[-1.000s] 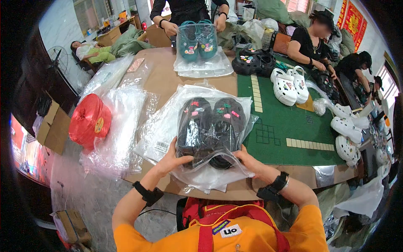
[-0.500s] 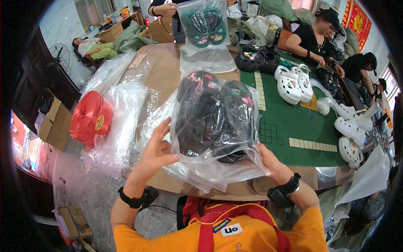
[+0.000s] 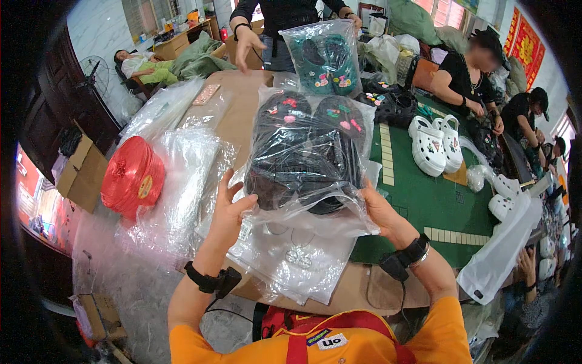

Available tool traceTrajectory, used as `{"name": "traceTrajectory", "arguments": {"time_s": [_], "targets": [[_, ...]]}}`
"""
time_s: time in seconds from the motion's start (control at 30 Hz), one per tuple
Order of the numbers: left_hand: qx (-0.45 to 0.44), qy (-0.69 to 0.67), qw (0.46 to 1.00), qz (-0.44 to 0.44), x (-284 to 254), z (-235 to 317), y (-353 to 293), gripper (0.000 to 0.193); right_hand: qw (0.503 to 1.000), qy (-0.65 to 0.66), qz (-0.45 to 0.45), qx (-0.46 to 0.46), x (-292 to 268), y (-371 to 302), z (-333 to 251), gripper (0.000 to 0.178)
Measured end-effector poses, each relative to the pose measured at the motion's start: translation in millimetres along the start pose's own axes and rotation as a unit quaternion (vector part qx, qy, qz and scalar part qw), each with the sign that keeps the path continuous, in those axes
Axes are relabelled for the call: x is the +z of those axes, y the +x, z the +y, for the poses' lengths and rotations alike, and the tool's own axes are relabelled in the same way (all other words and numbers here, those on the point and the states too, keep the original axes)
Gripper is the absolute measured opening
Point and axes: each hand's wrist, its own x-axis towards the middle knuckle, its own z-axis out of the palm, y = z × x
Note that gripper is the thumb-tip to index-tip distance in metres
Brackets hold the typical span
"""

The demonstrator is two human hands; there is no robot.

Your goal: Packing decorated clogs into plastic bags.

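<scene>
A clear plastic bag (image 3: 285, 223) with a pair of black clogs (image 3: 303, 151) inside lies in front of me, its mouth toward me. The clogs carry red, pink and green charms near the toes. My left hand (image 3: 228, 209) is at the bag's near left corner, fingers spread and thumb against the plastic. At the right edge, my right hand (image 3: 381, 209) grips the bag, its fingers partly hidden. Beneath it lie flat clear bags (image 3: 297, 267). Across the table a co-worker's hand holds up a bag of green clogs (image 3: 324, 60); their other hand hangs free.
On the left stand a red roll of plastic twine (image 3: 132, 176) and stacked clear bags (image 3: 182, 170). White clogs (image 3: 433, 145) and black clogs (image 3: 394, 103) rest on the green mat (image 3: 412, 212). Other people work along the right. A white plastic sleeve (image 3: 503, 249) sticks in at the right.
The bag of black clogs now lies flatter, toes farther from me, uncovering more flat bags below. The co-worker's bag has shifted right, and one of their hands has come off it.
</scene>
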Motion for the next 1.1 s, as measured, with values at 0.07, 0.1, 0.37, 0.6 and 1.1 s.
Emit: {"name": "traceTrajectory", "arguments": {"time_s": [0.07,0.1,0.37,0.6,1.1], "targets": [[-0.033,-0.048,0.998,-0.039,-6.6,-3.0,18.9,0.081,1.000,-0.023,0.013,0.000,-1.3,16.0,-8.5,0.061],[-0.011,-0.056,0.998,-0.041,-12.3,-7.2,29.0,0.076,0.999,-0.034,0.016,0.012,-0.8,27.7,-12.6,0.059],[0.107,0.097,0.989,-0.023,7.2,27.9,57.6,0.064,0.998,0.024,-0.014,-0.063,-30.9,168.8,-32.3,0.039],[-0.025,0.096,0.989,-0.108,8.3,6.0,26.0,0.063,0.986,0.027,0.063,-0.150,-12.5,257.8,-41.3,0.054],[0.123,0.486,0.815,-0.290,16.9,-58.7,-34.2,0.044,0.420,-0.817,0.371,-0.134,-215.1,110.4,-147.1,0.049]]}}
